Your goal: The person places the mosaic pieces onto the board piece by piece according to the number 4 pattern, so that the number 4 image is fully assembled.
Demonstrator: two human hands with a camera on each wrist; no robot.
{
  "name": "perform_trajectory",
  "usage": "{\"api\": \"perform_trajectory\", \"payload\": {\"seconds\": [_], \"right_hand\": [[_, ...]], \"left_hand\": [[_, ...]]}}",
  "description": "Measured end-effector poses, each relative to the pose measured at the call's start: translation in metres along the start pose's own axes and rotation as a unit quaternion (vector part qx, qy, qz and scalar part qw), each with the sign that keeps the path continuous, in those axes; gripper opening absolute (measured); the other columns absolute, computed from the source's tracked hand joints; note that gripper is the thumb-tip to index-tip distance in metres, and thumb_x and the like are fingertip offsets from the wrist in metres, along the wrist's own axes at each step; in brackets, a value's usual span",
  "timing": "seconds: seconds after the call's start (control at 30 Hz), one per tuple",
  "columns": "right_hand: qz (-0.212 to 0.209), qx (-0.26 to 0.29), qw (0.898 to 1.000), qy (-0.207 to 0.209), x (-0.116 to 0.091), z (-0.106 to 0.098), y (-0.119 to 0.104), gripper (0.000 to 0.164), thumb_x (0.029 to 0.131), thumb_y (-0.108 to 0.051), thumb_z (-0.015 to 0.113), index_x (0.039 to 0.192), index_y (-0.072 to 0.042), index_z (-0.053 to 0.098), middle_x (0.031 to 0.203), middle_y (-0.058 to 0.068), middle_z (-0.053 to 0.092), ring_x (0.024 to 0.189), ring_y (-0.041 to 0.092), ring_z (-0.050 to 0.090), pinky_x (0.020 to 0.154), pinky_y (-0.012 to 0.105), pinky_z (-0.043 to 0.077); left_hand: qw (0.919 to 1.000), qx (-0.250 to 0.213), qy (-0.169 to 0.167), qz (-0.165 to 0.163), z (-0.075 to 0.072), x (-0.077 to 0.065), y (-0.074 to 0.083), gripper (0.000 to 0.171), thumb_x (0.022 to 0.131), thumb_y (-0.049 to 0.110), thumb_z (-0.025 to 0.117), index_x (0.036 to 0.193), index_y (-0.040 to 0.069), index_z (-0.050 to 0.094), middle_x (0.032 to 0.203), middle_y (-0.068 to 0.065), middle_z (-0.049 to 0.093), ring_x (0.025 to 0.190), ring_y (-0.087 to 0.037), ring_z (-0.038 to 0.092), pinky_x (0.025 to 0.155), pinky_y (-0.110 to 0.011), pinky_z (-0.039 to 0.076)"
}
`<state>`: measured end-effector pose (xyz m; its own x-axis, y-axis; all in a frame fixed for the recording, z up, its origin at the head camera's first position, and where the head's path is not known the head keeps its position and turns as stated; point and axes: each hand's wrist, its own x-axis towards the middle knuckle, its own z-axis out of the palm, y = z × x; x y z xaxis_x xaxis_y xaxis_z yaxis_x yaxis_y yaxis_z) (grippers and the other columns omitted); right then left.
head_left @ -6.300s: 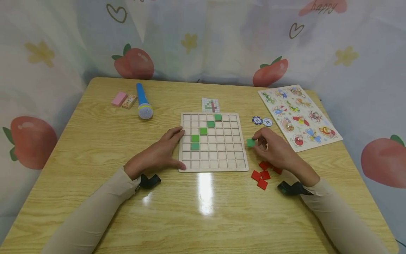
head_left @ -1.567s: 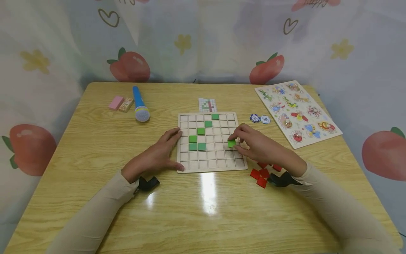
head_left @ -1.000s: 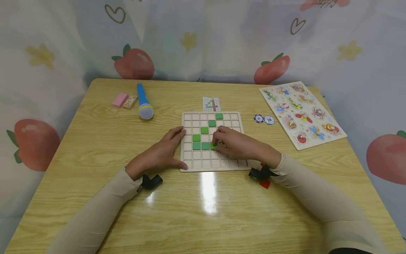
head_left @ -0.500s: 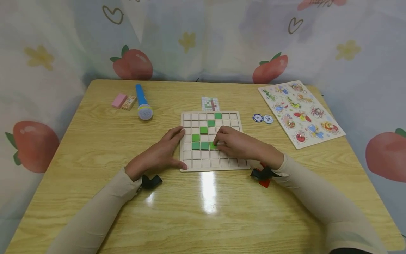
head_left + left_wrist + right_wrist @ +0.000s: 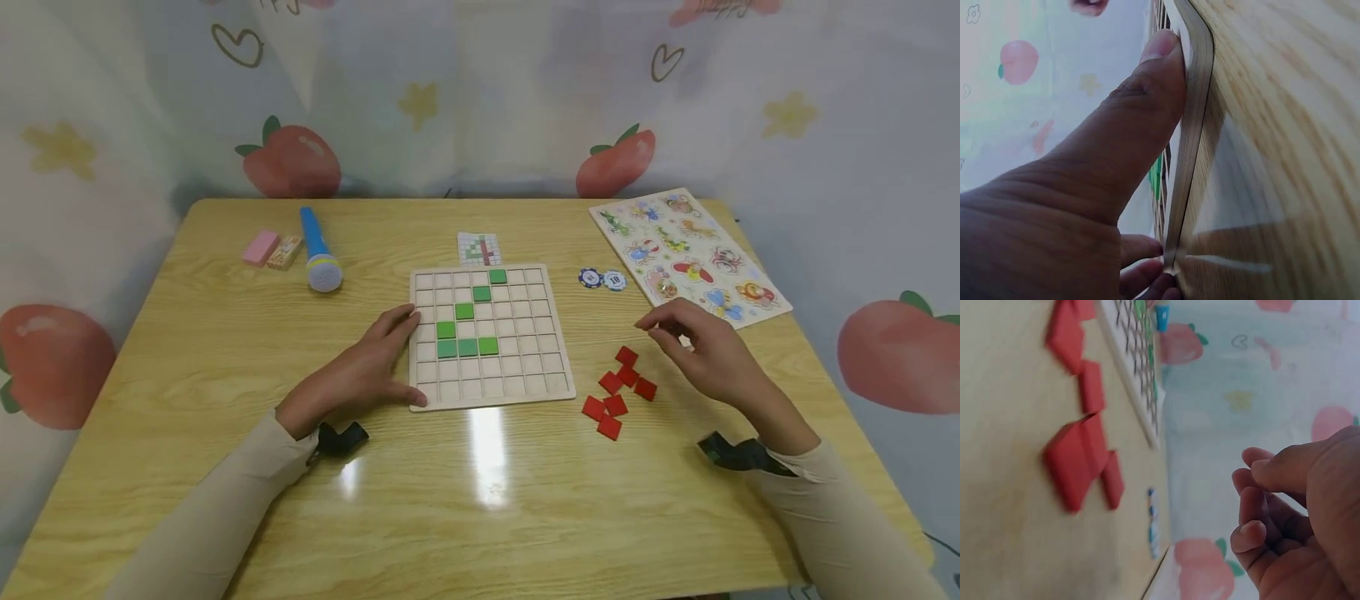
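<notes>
A wooden grid board (image 5: 525, 388) lies mid-table, with a diagonal of green tiles and a short row of three in its fifth row, ending at a green tile (image 5: 488, 346). My left hand (image 5: 358, 364) rests along its left edge, thumb at the near corner, fingers further up. In the left wrist view the thumb (image 5: 1147, 94) lies against the board's rim (image 5: 1192, 119). My right hand (image 5: 701, 354) hovers right of the board, fingers loosely bent, thumb near the index finger, nothing between them. Several red tiles (image 5: 611, 382) lie between it and the board.
A small pattern card (image 5: 478, 248) sits behind the board. Two poker chips (image 5: 602, 279) and an insect puzzle board (image 5: 693, 258) are at right. Back left are a blue toy microphone (image 5: 321, 254), a pink block (image 5: 261, 248) and a small patterned box (image 5: 286, 252).
Two green tiles have joined the row on the board. My right hand has let go of the last one and moved right, past the red tiles. My left hand stays at the edge.
</notes>
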<state>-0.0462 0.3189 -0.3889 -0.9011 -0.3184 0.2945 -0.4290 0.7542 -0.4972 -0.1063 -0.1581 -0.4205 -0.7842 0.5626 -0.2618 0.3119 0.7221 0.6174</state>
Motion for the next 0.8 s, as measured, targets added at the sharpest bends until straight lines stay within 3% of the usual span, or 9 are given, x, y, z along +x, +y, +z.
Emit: {"api": "perform_trajectory", "payload": {"seconds": [0.1, 0.23, 0.5, 0.8], "right_hand": [[0.031, 0.010, 0.999, 0.002, -0.017, 0.003, 0.009, 0.026, 0.098, 0.006, 0.070, 0.120, -0.009, 0.073, 0.104, 0.000, 0.069, 0.079, 0.001, 0.052, 0.071, 0.014, 0.042], [0.041, 0.001, 0.999, -0.006, -0.029, 0.011, 0.016, 0.026, 0.096, 0.002, 0.074, 0.120, -0.007, 0.073, 0.098, -0.003, 0.065, 0.077, 0.003, 0.049, 0.068, 0.017, 0.041], [0.063, -0.009, 0.997, -0.048, -0.029, 0.023, 0.017, 0.025, 0.099, -0.007, 0.075, 0.122, -0.017, 0.077, 0.100, -0.005, 0.064, 0.080, 0.003, 0.048, 0.069, 0.021, 0.043], [0.055, -0.037, 0.997, -0.036, -0.030, 0.032, 0.016, 0.029, 0.098, -0.004, 0.075, 0.127, -0.013, 0.076, 0.107, 0.001, 0.065, 0.082, 0.003, 0.048, 0.070, 0.019, 0.043]], "left_hand": [[1.0000, 0.003, 0.003, 0.001, 0.000, -0.001, -0.001, 0.129, 0.081, 0.050, 0.092, 0.173, 0.010, 0.010, 0.182, -0.006, -0.001, 0.167, -0.035, 0.012, 0.127, -0.057, 0.036], [1.0000, 0.005, 0.005, 0.007, 0.000, -0.002, -0.002, 0.128, 0.082, 0.049, 0.092, 0.173, 0.009, 0.011, 0.182, -0.007, 0.001, 0.167, -0.036, 0.013, 0.126, -0.058, 0.037], [0.9999, 0.003, 0.008, 0.010, 0.000, -0.002, -0.003, 0.128, 0.081, 0.049, 0.092, 0.173, 0.011, 0.011, 0.182, -0.008, 0.001, 0.167, -0.036, 0.012, 0.126, -0.059, 0.036], [0.9999, 0.006, 0.006, 0.011, 0.000, -0.001, -0.003, 0.128, 0.082, 0.049, 0.092, 0.173, 0.010, 0.011, 0.181, -0.008, 0.001, 0.167, -0.037, 0.012, 0.126, -0.059, 0.036]]}}
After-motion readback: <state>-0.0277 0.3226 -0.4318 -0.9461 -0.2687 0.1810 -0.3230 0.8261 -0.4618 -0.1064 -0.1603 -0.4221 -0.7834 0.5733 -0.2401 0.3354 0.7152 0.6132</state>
